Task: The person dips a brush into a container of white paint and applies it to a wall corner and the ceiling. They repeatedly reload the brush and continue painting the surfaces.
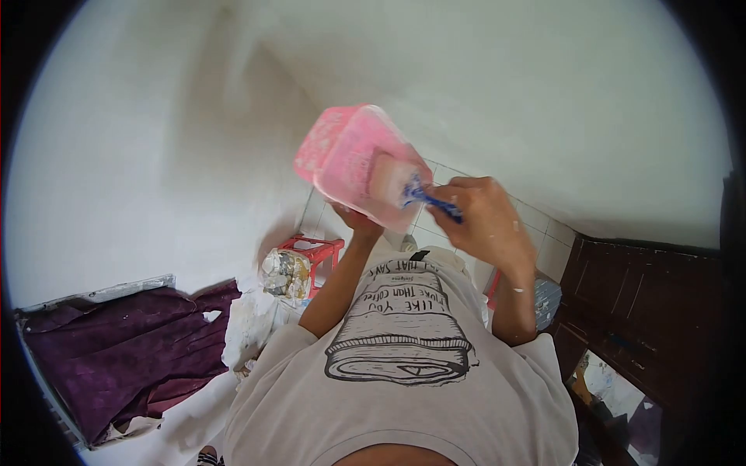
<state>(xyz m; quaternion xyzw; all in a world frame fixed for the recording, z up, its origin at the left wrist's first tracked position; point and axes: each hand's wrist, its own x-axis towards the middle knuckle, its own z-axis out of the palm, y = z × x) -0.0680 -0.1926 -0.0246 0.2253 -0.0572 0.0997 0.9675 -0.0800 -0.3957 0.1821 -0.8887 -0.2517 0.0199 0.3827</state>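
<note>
I see plastic and cloth:
smeared pink plastic tub (pixel 339 149), smooth red plastic stool (pixel 330 248), matt purple cloth (pixel 124 346).

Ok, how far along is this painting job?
The left wall and right wall look mostly pale, perhaps already coated. In hand, the right hand has the paintbrush at the mouth of the pink tub, held by the left hand. The greyish patch might remain, unless it's shadow; I can't tell.
</note>
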